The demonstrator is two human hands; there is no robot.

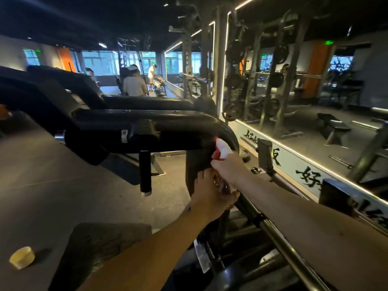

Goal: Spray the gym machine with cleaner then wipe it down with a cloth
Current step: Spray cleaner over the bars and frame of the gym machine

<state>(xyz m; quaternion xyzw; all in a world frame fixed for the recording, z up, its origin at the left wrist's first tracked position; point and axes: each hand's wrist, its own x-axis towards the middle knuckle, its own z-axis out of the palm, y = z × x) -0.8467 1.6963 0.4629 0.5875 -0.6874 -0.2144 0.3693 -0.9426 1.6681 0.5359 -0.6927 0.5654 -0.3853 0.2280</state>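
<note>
Spray bottle [223,151]: upright, nozzle aimed up-left, just beside gym machine frame [189,120].
Right hand [228,168]: grip closed round the trigger head, nearer the frame.
Left hand [210,198]: grip wrapped round the bottle body below.
Dark sheet [100,244]: lower left, well apart; possibly the cloth.

Black gym machine frame [147,116], red-and-white spray bottle [221,151], yellow cap [22,257]

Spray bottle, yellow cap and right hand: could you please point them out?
Spray bottle [223,150], head view, white trigger head.
Yellow cap [22,257], head view, its side.
Right hand [230,169], head view, its back.
</note>
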